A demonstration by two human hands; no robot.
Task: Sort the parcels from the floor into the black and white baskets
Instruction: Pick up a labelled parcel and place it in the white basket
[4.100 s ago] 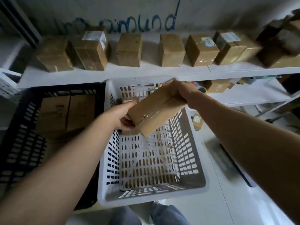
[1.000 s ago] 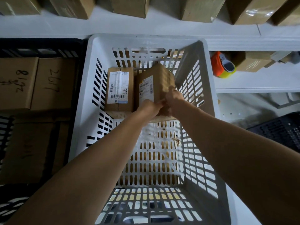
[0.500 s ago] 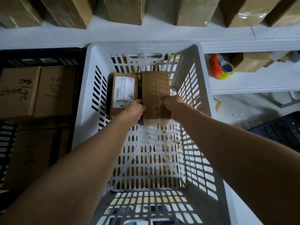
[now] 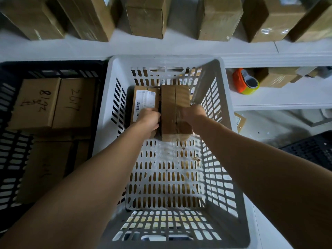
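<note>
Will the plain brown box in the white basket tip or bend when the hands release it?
Probably stiff: the box shows straight edges between the left hand and right hand. Unlikely to tip: it seems to lie flat on the basket floor beside the labelled box.

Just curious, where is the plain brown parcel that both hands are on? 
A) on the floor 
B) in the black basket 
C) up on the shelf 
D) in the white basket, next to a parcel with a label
D: the left hand and right hand hold the plain brown parcel at the far end of the white basket, right beside the labelled parcel lying there.
</note>
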